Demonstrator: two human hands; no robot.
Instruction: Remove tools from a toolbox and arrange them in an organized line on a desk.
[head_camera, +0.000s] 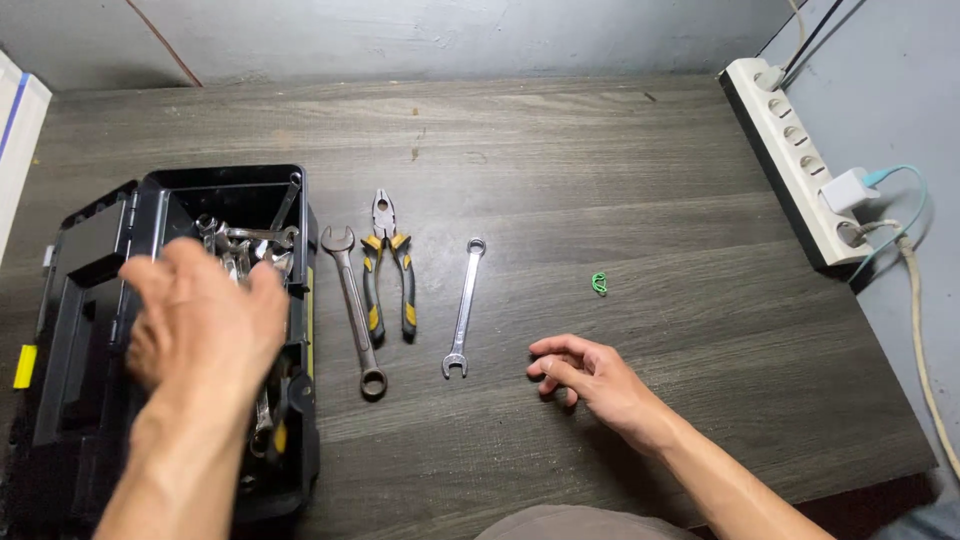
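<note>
My left hand (200, 320) hovers over the open black toolbox (90, 300) at the left, fingers spread and blurred, holding nothing that I can see. Several steel wrenches (255, 240) lie inside the box beyond the hand. On the dark wooden table beside the box lie a large combination wrench (352, 295), yellow-and-black pliers (392, 265) and a smaller combination wrench (464, 305), side by side. My right hand (585, 375) rests on the table to the right of the small wrench, fingers loosely curled, empty.
A small green clip-like object (599, 284) lies right of the tools. A white power strip (800, 165) with a plugged charger and cables runs along the table's right edge. A white box edge (15, 140) shows at the far left.
</note>
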